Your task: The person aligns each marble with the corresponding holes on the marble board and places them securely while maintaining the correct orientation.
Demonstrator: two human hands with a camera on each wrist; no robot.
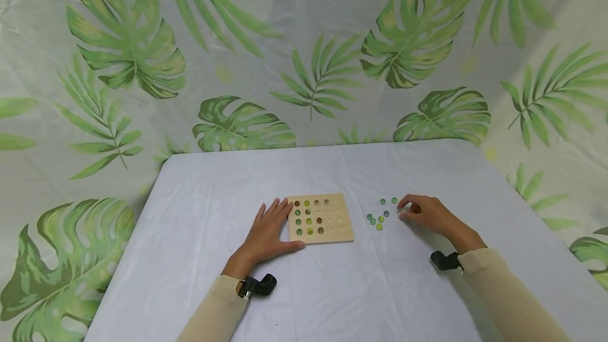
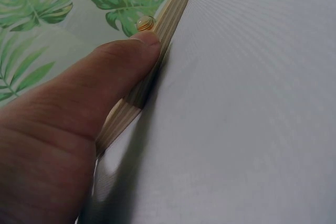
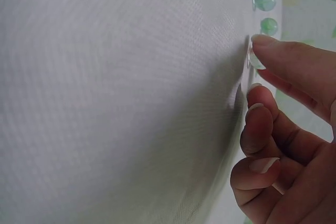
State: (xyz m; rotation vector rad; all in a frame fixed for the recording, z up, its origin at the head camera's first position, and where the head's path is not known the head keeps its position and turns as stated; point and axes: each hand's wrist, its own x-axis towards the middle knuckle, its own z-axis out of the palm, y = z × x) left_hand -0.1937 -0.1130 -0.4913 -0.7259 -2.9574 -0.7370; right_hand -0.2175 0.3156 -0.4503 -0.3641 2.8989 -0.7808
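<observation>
A pale wooden board [image 1: 339, 219] with rows of shallow hollows lies on the table; green, yellow and brown marbles [image 1: 309, 221] sit in its left and middle columns. My left hand [image 1: 268, 231] rests flat at the board's left side, fingers spread along the edge and thumb at the near corner. In the left wrist view the thumb [image 2: 126, 59] presses the board's side, close to an orange-striped marble [image 2: 145, 23]. To the right of the board, my right hand [image 1: 429, 215] pinches a clear marble [image 3: 256, 60] between thumb and index finger, low over the cloth; its other fingers are curled.
Loose green, yellow and bluish marbles [image 1: 372, 221] lie scattered between the board and my right hand. A white cloth [image 1: 218, 183] covers the table. Behind it hangs a leaf-patterned curtain [image 1: 323, 9]. Each wrist wears a small black camera [image 1: 261, 285].
</observation>
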